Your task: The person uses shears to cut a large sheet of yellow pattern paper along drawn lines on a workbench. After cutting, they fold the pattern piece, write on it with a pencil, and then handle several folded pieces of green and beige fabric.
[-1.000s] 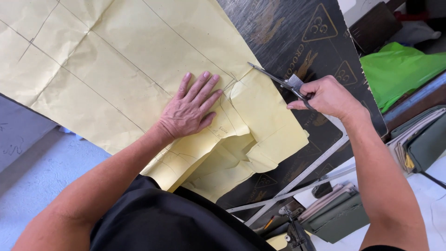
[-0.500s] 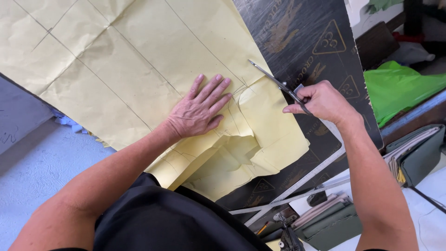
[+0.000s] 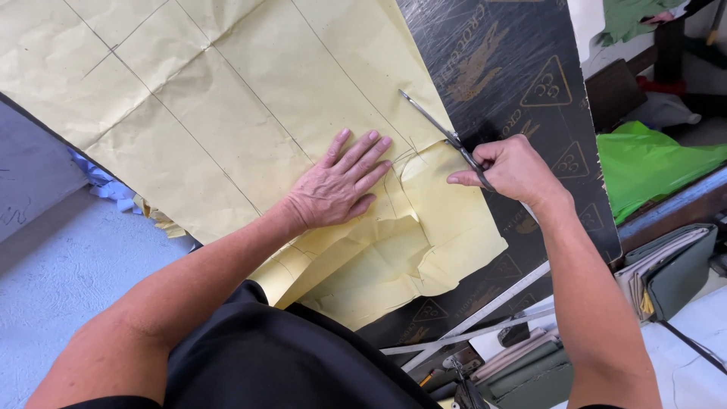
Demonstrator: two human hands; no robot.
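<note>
Our left hand (image 3: pixel 337 189) lies flat, fingers spread, palm down on the large sheet of pale yellow pattern paper (image 3: pixel 227 98) with ruled pencil lines. It presses just beside the cut edge.

Our right hand (image 3: pixel 515 168) is closed around the handles of the slim metal scissors (image 3: pixel 443 136). The blades point up-left, tips over the paper's right edge; we cannot tell how far apart the blades are.

The paper covers most of the table (image 3: pixel 522 68), which has a dark printed surface with logos, bare along the right side. The lower right part of the paper is crumpled and folded, partly cut loose, and lies between the two hands and our body.

Long metal rulers (image 3: pixel 485 322) lie at the table's lower right edge. Grey-green folded fabric (image 3: pixel 670 269) is stacked past that edge, bright green cloth (image 3: pixel 651 167) further right. The pale blue floor (image 3: pixel 68 250) is at left, with paper scraps (image 3: pixel 113 189) near the table edge.
</note>
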